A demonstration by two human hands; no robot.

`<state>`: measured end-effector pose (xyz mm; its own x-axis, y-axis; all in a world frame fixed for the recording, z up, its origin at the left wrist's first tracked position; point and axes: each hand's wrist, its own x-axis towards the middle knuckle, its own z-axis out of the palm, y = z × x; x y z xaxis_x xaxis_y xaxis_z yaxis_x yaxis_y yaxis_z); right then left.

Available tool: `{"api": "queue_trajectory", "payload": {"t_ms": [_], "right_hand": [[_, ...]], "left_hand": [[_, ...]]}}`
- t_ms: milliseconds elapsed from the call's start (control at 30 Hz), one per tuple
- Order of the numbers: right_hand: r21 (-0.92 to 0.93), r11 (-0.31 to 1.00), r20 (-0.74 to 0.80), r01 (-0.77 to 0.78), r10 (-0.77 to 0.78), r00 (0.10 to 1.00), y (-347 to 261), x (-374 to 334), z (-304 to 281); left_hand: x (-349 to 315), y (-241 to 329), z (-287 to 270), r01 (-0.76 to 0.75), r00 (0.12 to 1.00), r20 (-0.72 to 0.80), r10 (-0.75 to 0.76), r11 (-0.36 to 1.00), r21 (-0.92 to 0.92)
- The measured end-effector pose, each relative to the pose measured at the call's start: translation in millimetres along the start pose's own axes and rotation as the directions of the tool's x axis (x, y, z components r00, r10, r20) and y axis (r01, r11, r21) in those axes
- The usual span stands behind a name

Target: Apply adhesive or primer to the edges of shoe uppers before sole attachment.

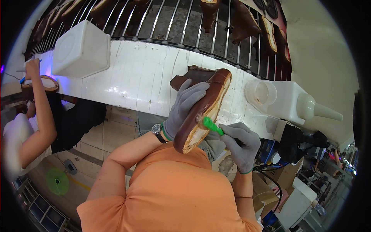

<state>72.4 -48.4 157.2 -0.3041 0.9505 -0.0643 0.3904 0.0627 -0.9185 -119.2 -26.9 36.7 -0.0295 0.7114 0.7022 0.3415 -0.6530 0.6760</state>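
Note:
In my gloved left hand [186,101] is a dark brown leather boot upper [193,116], gripped from its left side and tilted so its pale, unsoled underside faces right. Its shaft end rests at the white bench [143,73], and its near end juts past the bench edge toward me. Pinched in my gloved right hand [242,143] is a brush with a green handle [211,125]. The brush's bristles touch the boot's underside around its middle. Both gloves are grey.
A white plastic box [81,50] stands on the bench at left. At right lies a white bottle with a nozzle [305,104], beside a small clear cup [266,92]. Beyond the bench runs a roller rack [166,23] carrying more boots. A co-worker's arm [40,104] works at far left.

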Motion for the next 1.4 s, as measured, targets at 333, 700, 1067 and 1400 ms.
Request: {"api": "queue_trajectory", "payload": {"t_ms": [333,700,1067,1400], "right_hand": [[-0.22,0.875,0.094,0.432,-0.421,0.902,-20,1,-9],[-0.248,0.86,-0.149,0.445,-0.488,0.86,-16,2,-7],[-0.107,0.966,-0.338,0.236,-0.259,0.905,-11,3,-12],[-0.363,0.85,-0.187,0.383,-0.469,0.863,-41,28,-24]], "left_hand": [[30,7,-24,0.001,0.977,0.211,-0.005,1.0,0.022],[70,32,-37,0.07,0.871,0.487,-0.064,0.998,0.006],[111,28,-64,0.395,0.587,0.805,-0.084,0.898,-0.194],[133,7,-53,0.528,0.438,0.899,-0.014,0.813,-0.244]]}}
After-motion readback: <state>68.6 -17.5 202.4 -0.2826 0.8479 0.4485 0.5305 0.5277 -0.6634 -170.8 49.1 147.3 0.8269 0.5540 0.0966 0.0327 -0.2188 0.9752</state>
